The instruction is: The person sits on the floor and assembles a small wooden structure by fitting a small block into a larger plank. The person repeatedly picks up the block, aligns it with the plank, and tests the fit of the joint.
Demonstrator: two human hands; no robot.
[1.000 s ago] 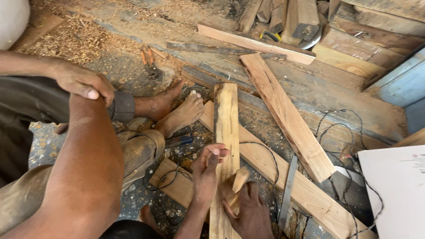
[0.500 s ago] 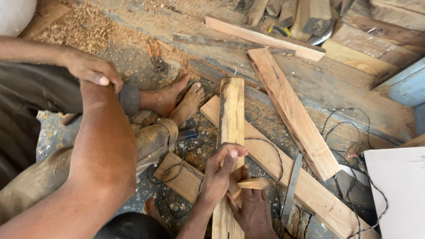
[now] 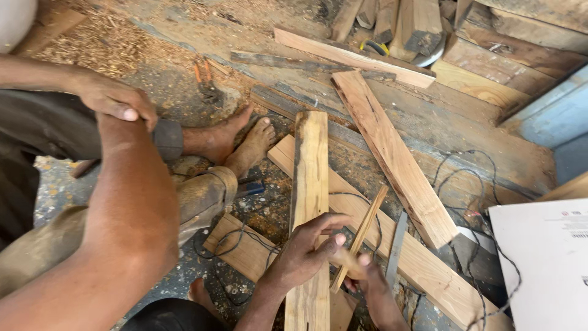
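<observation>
currently a long upright plank is lying on the workshop floor, crossing a diagonal board. the left hand is resting on the plank, fingers loosely spread. the right hand is gripping a thin wooden strip, tilted just beside the plank.

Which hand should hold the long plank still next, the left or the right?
Probably the left. The left hand already lies on the long plank, fingers loosely spread. The right hand sits beside the plank and is busy, closed round the lower end of the thin stick.
</observation>
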